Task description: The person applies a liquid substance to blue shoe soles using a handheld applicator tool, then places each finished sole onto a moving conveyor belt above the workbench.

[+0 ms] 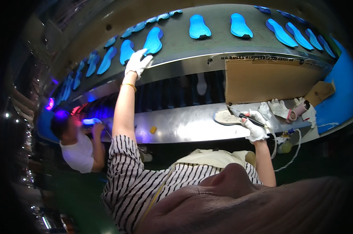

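My left hand point(138, 63), in a white glove, stretches out to the belt. Its fingers are apart, with the tips at the near edge of a bright blue shoe sole point(153, 41). Another blue sole point(126, 52) lies just left of it. My right hand point(256, 126), in a white glove with bare fingertips, is closed around a dark-handled brush point(245, 116) with a pale hose point(273, 141) trailing from it. The brush tip is over a greyish-white sole point(226, 117) on the metal ledge point(184, 124); whether it touches cannot be told.
Several more blue soles point(200, 27) lie along the dark belt point(219, 43). A cardboard sheet point(274, 81) stands at the ledge's right, beside spare gloves point(279, 108) and a pinkish roll point(301, 108). A yellow block point(153, 130) sits on the ledge. A person point(78, 146) works at left.
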The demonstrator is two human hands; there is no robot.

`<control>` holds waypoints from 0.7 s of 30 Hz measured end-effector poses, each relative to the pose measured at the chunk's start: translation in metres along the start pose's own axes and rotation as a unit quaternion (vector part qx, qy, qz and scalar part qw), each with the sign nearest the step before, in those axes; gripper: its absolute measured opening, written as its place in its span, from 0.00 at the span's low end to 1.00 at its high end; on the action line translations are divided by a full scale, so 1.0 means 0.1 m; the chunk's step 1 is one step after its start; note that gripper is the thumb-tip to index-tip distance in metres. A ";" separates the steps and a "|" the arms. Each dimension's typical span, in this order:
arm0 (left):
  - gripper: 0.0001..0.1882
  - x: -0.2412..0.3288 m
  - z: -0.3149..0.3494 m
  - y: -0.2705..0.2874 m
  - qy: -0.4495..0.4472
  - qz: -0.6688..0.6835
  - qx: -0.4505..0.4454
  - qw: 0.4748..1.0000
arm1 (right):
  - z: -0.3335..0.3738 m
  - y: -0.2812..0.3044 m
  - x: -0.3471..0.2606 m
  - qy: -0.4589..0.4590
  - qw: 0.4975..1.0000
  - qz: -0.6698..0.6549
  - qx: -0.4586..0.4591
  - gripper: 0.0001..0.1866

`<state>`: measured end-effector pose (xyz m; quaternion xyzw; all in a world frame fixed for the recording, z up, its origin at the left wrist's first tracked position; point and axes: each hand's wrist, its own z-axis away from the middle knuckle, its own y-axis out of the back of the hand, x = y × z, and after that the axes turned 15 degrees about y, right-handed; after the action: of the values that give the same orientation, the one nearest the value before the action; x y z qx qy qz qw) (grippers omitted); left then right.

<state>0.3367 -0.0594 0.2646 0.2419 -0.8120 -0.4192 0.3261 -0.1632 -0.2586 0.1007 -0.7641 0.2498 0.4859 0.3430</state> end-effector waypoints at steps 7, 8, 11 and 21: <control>0.31 0.24 -0.04 -0.01 0.080 -0.015 -0.013 0.997 | 0.04 0.12 0.12 0.001 0.999 0.051 -0.013 0.10; 0.31 0.30 -0.05 -0.02 0.090 -0.011 -0.014 0.996 | 0.04 0.13 0.12 -0.009 0.998 0.065 -0.011 0.09; 0.29 0.38 -0.07 -0.12 0.148 -0.014 0.018 0.989 | -0.02 0.12 0.17 -0.003 0.997 0.073 -0.008 0.09; 0.22 0.41 -0.02 -0.10 0.152 0.019 0.065 0.986 | -0.10 0.09 0.28 -0.002 0.991 0.127 -0.041 0.09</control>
<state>0.3119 -0.0930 0.2700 0.3082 -0.7828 -0.3180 0.4371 -0.1531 -0.2733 0.0756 -0.7386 0.3241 0.5368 0.2477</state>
